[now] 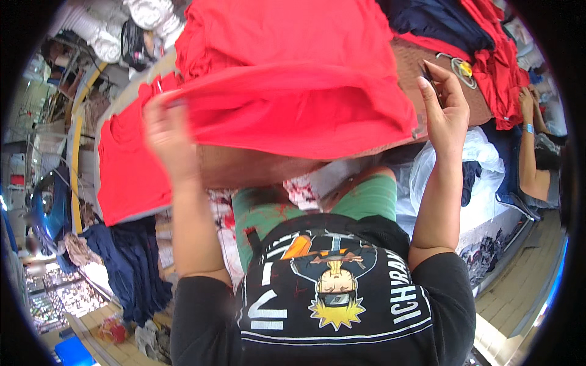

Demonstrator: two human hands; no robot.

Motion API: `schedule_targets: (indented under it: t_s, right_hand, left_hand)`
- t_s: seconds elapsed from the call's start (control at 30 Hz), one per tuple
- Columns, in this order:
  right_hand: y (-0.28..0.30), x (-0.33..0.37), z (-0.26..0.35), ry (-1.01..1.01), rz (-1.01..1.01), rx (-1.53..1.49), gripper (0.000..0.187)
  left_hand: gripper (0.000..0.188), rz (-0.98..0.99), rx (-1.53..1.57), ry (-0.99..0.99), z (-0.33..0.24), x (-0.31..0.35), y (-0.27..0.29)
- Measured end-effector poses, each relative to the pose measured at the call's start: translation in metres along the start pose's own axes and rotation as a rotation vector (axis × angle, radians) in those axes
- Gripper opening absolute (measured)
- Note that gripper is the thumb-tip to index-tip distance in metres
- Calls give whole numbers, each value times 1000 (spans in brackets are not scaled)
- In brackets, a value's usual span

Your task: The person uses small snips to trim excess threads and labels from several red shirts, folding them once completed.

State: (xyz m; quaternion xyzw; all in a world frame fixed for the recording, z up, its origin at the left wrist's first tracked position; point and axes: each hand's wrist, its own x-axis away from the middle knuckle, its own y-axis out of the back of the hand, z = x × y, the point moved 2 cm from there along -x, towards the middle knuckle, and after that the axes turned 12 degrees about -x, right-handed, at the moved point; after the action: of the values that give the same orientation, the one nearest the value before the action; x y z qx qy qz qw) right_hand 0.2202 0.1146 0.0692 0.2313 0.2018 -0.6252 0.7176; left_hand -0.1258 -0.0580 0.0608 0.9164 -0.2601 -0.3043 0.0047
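A bright red garment lies across the table in front of me, its near edge lifted into a fold. My left hand, smeared by motion, has its fingers closed on the left end of that edge. To the right of the cloth, my right hand is raised and apart from it. Between its thumb and fingers sits a slim dark tool, perhaps thread snips, mostly hidden by the hand. More red cloth hangs over the table's left side.
Dark blue and red garments are heaped at the far right of the brown tabletop. Near them lies a yellow item with pale cord. A clear plastic bag stands below right. Another person's arm shows at the right edge.
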Motion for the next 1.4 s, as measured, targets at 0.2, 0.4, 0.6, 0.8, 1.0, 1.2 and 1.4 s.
schedule_targets:
  t_s: [0.2, 0.4, 0.6, 0.8, 1.0, 1.2, 1.4]
  right_hand:
    - [5, -23, -25, -10, -134, -25, 20]
    - [-38, -49, -57, -22, 92, 231, 13]
    - [-95, -90, -109, -91, 282, 320, 30]
    - [-145, -71, -138, -21, 256, 188, 42]
    - [-105, -74, -71, -220, 178, -241, 34]
    - [-72, 18, -32, -745, 608, 50, 25]
    - [-30, 32, -67, -593, 442, 77, 24]
  left_hand:
    - [34, -599, 319, 399, 54, -106, 133]
    - [42, -284, -155, 126, 49, -51, 69]
    - [25, 330, -605, -136, 37, 30, -7]
    - [27, 494, -894, -216, 59, 57, -23]
    - [15, 673, -505, -59, 44, 21, 21]
    - [19, 1140, -775, 203, 15, 17, 69]
    - [26, 934, -641, -148, -3, 36, 2]
